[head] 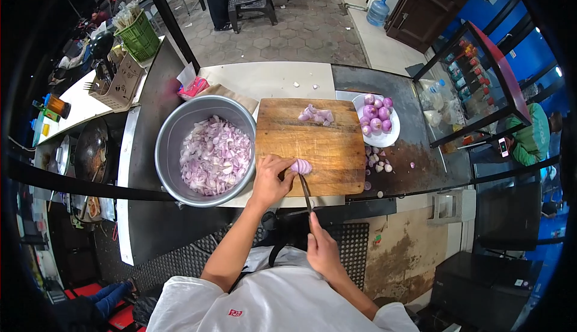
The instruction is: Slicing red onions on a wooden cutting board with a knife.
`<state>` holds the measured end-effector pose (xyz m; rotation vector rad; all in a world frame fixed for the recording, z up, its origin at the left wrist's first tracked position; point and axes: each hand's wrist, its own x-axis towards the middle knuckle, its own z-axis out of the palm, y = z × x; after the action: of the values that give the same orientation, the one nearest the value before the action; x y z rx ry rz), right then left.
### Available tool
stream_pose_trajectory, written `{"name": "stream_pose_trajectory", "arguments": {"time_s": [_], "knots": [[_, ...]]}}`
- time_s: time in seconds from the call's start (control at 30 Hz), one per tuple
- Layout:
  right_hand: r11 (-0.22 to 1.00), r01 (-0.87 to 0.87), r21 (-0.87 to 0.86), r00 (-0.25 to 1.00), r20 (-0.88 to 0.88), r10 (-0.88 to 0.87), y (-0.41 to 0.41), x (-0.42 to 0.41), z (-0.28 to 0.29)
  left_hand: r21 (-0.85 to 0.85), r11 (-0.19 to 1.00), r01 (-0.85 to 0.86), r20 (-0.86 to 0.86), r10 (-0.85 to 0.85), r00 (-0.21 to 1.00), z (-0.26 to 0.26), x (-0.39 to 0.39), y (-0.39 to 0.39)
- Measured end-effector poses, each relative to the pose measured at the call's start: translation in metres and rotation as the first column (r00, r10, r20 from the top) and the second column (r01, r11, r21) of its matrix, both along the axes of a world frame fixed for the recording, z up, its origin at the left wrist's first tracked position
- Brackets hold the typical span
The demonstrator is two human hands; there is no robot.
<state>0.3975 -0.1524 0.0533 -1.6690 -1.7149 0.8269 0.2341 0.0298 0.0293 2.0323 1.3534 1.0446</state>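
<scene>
My left hand (pixel 272 179) pins a partly sliced shallot (pixel 302 166) near the front of a wooden cutting board (pixel 311 138). In my right hand (pixel 322 246) is the handle of a kitchen knife (pixel 306 192), its blade tip at the shallot's near side. A small heap of sliced shallot (pixel 316 114) lies at the board's far end. Left of the board stands a deep metal pot (pixel 164 151) holding a mass of shallot slices (pixel 216 156). On the right, a white plate (pixel 393 136) bears several whole peeled purple shallots (pixel 373 113).
Shallot trimmings (pixel 378 163) are scattered on the dark counter right of the board. Behind the pot sits a pink tissue pack (pixel 194 87). A black metal post (pixel 169 21) rises at the left, and a glass display case (pixel 473 79) stands right. A wok (pixel 93 151) is far left.
</scene>
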Motion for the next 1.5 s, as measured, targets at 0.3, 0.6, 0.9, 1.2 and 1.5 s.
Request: {"name": "stream_pose_trajectory", "arguments": {"time_s": [0.3, 0.6, 0.9, 1.2, 1.5], "knots": [[0.997, 0.009, 0.073, 0.998, -0.058, -0.005, 0.066, -0.006, 0.028, 0.005, 1.0, -0.003, 0.016, 0.003, 1.0, 0.0, 0.0, 0.001], [0.999, -0.009, -0.051, 0.995, 0.098, 0.014, 0.083, -0.019, 0.034, 0.016, 1.0, -0.019, 0.035, 0.018, 0.999, -0.003, 0.001, 0.0], [0.999, 0.006, -0.044, 0.992, 0.125, 0.0, 0.08, -0.026, 0.033, -0.014, 1.0, -0.009, -0.015, 0.008, 1.0, 0.007, 0.001, -0.001], [0.999, -0.006, -0.036, 0.966, 0.256, 0.015, 0.074, -0.033, 0.011, -0.008, 1.0, 0.001, -0.023, -0.001, 1.0, 0.003, -0.001, 0.001], [0.998, 0.003, -0.063, 0.979, 0.203, 0.01, 0.039, -0.027, -0.019, -0.031, 0.999, -0.019, -0.01, 0.019, 1.0, 0.003, 0.0, -0.002]]}}
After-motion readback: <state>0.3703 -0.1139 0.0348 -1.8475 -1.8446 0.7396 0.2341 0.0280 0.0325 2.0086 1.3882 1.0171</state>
